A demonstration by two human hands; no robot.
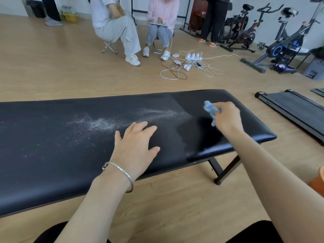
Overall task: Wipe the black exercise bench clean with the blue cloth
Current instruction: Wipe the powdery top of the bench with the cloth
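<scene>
The long black exercise bench [52,155] runs across the view from the left edge to its rounded right end. White powder [105,122] is scattered over its middle and left part, while the right end looks dark and glossy. My right hand [228,116] hovers over that right end, bunching the blue cloth [210,109] in its fingers. My left hand [136,142], with a silver bangle on the wrist, lies flat on the bench top with fingers spread, just to the right of the powder patch.
Two people sit on folding stools [109,46] beyond the bench, with a power strip and tangled cables [189,62] on the wooden floor. Exercise bikes [280,48] stand at the back right. A flat treadmill [294,109] lies to the right of the bench.
</scene>
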